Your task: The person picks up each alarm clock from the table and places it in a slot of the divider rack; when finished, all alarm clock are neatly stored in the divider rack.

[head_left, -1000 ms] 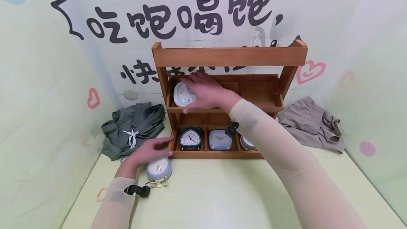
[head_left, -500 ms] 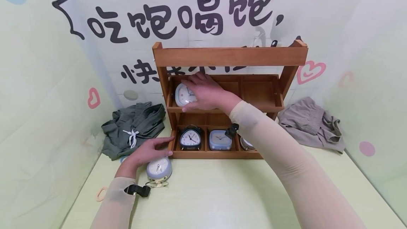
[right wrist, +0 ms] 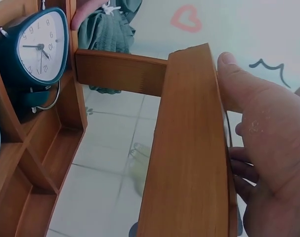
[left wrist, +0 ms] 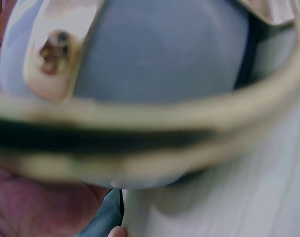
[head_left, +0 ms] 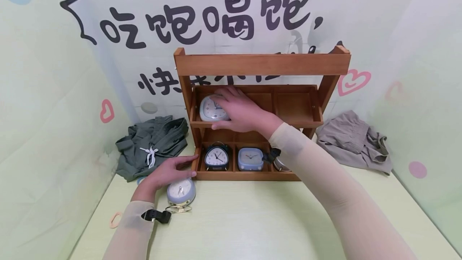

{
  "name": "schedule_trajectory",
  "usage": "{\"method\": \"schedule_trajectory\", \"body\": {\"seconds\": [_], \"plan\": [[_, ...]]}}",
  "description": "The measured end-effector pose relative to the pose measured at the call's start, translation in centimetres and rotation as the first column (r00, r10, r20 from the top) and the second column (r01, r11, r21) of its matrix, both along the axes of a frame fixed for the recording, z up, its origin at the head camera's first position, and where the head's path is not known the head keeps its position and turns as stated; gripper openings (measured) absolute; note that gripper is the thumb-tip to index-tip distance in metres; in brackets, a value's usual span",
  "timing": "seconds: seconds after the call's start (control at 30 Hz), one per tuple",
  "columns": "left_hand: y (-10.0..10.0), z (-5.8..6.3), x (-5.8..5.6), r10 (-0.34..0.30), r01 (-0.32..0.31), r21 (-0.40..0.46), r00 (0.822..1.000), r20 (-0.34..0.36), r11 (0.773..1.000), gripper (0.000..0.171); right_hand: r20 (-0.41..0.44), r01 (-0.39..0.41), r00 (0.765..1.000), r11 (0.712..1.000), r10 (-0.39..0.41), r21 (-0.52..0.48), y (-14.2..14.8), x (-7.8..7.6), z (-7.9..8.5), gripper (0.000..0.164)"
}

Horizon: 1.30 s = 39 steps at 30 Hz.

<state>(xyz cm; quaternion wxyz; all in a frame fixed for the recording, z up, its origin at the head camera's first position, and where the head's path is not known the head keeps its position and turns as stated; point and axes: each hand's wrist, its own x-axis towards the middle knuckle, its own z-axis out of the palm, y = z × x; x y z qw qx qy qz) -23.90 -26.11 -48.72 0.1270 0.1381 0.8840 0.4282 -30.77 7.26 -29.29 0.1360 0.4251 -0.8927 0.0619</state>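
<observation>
white clock (head_left: 210, 109) is seated in the left compartment of the upper tray of the wooden shelf (head_left: 261, 65), dial tilted up. its right side is covered by the right hand (head_left: 243, 111), thumb spread low by the tray's front edge, fingers bent over the top; whether the clock is actually gripped cannot be told. shelf's left side is touched by the left hand (head_left: 169, 171), thumb and index parted, nothing held. lilac clock (head_left: 180, 190) is placed on the worktop (head_left: 245, 220) just below that hand, gold loop turned toward the person. lower row is filled left to right by dark teal clock (head_left: 216, 157), light blue clock (head_left: 250, 159) and round clock (head_left: 283, 165), the last partly hidden by the right sleeve (head_left: 314, 171). shelf is flanked by dark green cloth (head_left: 135, 153) with white drawstring at left, grey-brown cloth (head_left: 350, 139) at right.
</observation>
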Motion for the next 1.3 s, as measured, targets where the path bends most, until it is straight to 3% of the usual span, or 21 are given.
{"method": "schedule_trajectory", "body": {"seconds": [0.2,0.37,0.87,1.3], "plan": [[0.0,0.2,0.2,0.002,-0.002,-0.001,1.000,0.000,1.000,0.073,0.038,0.033,0.999,0.998,-0.031,-0.053,2.3,2.2,-0.4,0.094],[-0.2,0.3,0.4,0.011,-0.011,-0.001,1.000,-0.004,1.000,0.072,-0.003,0.040,0.999,0.996,-0.041,-0.080,4.9,4.0,-1.2,0.097],[-0.2,0.3,0.6,0.009,-0.009,0.010,1.000,-0.003,1.000,0.073,-0.103,0.023,0.994,0.988,-0.039,-0.154,13.3,9.2,-4.6,0.100],[0.1,0.5,0.4,-0.001,0.001,0.007,1.000,0.001,1.000,0.072,-0.132,0.046,0.988,0.967,-0.082,-0.251,20.8,13.3,-8.6,0.099]]}}
